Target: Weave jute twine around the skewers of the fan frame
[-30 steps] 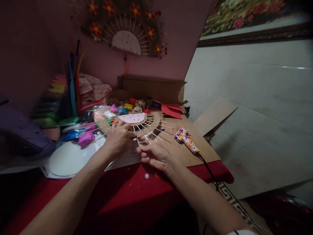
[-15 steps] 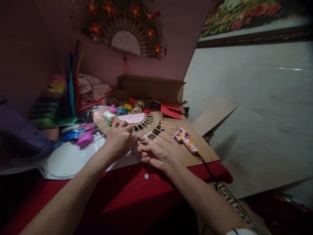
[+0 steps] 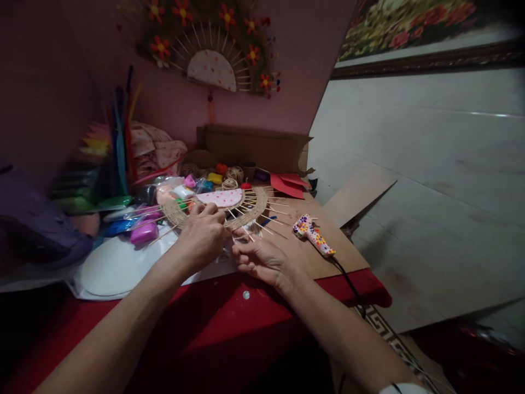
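Observation:
A fan-shaped frame of thin sticks with a woven twine band [image 3: 256,210] and a white, red-dotted half circle [image 3: 220,198] lies over the table's front part. My left hand [image 3: 205,232] is closed on the near edge of this stick frame, its fingers bent over the twine band. Just to the right, my right hand [image 3: 262,258] has its thumb and fingers pinched together at the ends of the near sticks, where a bit of twine seems to run. The fingertips of both hands are close together.
A flower-patterned glue gun [image 3: 314,235] with a black cord lies on brown cardboard [image 3: 328,268] at the right. Bags of coloured clay [image 3: 143,232], a white disc [image 3: 110,267] and twine balls [image 3: 234,174] surround the frame. A decorated fan [image 3: 211,70] hangs on the wall.
My left hand has shifted very slightly to the right, its fingers still bent at the frame. The right hand keeps its pinch, almost in the same place.

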Action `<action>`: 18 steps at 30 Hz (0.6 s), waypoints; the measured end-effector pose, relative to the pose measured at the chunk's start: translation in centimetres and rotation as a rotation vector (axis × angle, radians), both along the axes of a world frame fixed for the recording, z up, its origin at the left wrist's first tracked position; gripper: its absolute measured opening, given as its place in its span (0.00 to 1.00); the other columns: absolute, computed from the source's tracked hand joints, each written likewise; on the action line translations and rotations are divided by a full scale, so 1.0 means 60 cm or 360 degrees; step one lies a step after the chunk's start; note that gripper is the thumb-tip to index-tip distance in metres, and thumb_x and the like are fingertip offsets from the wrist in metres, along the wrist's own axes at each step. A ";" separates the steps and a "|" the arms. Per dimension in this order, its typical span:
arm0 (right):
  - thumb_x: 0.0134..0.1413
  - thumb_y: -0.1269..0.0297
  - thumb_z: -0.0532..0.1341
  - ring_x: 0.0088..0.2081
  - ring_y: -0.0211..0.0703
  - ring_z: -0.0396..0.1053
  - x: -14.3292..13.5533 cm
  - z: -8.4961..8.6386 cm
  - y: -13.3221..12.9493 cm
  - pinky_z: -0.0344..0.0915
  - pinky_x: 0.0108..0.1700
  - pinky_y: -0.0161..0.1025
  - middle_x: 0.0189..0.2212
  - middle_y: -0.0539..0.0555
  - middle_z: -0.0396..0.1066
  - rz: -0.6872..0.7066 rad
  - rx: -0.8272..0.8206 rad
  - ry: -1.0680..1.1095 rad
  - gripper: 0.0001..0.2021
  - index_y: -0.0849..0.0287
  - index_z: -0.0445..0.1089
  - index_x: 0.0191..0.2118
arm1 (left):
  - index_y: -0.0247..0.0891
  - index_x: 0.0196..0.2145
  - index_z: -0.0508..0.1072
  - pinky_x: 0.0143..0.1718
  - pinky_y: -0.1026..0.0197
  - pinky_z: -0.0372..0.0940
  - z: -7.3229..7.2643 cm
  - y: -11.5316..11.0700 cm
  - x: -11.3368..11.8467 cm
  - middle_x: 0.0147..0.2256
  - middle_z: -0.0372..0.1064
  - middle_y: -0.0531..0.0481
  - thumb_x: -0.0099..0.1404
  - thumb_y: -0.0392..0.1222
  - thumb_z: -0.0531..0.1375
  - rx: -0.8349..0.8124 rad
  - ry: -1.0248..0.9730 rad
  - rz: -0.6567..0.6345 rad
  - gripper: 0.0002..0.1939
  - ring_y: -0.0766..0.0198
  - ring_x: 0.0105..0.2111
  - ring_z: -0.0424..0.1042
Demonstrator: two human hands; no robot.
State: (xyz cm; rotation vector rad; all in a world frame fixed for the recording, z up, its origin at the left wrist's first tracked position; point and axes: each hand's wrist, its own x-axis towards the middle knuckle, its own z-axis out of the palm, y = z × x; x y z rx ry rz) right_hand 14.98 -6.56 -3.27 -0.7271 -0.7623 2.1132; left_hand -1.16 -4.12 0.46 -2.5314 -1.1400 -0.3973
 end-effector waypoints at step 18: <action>0.47 0.78 0.59 0.16 0.27 0.54 -0.006 0.002 -0.003 0.44 0.17 0.23 0.21 0.44 0.65 0.0011 0.0047 -0.0007 0.18 0.54 0.53 0.40 | 0.49 0.28 0.80 0.44 0.49 0.53 -0.005 0.013 -0.014 0.31 0.70 0.46 0.60 0.34 0.57 -0.0076 -0.0456 0.0194 0.13 0.54 0.40 0.61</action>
